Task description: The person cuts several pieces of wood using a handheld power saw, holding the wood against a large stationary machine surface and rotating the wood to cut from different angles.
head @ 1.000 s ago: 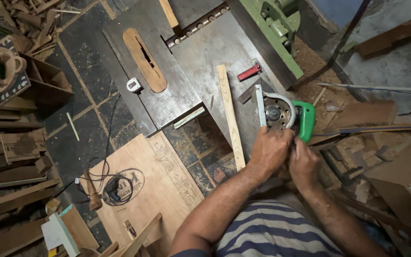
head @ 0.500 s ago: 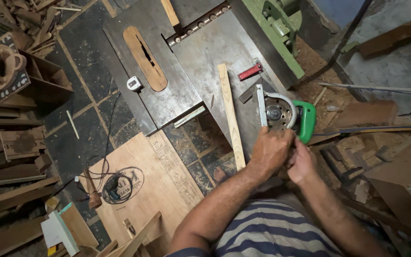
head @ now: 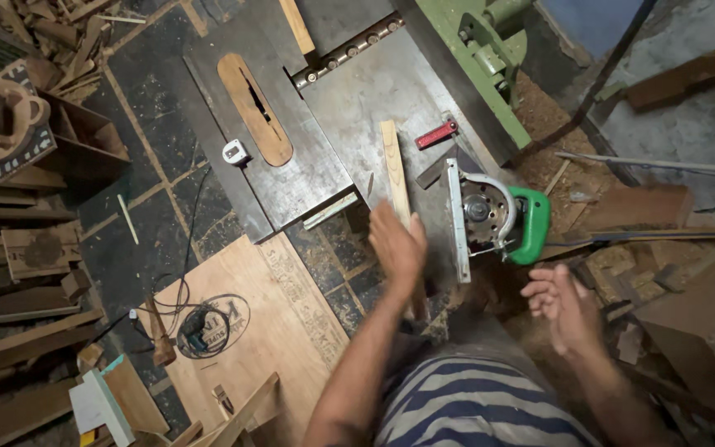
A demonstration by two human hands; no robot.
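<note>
Sawdust and offcuts litter the workshop floor around a grey metal saw table (head: 349, 108). On its near right part lies a circular saw (head: 490, 217) on its side, green handle toward the right, base plate on the left; the plate's long axis runs away from the person, roughly parallel to a wood strip (head: 394, 170) just left of it. A red block (head: 438, 134) lies beyond the saw, and a tape measure (head: 235, 151) sits at the table's left edge. The left hand (head: 397, 245) hovers over the strip's near end, fingers straight and together, holding nothing. The right hand (head: 563, 305) hangs open and empty, fingers loosely spread, near the handle but apart from it. Half a second ago both hands were on the saw; now both have let go and drawn apart.
</note>
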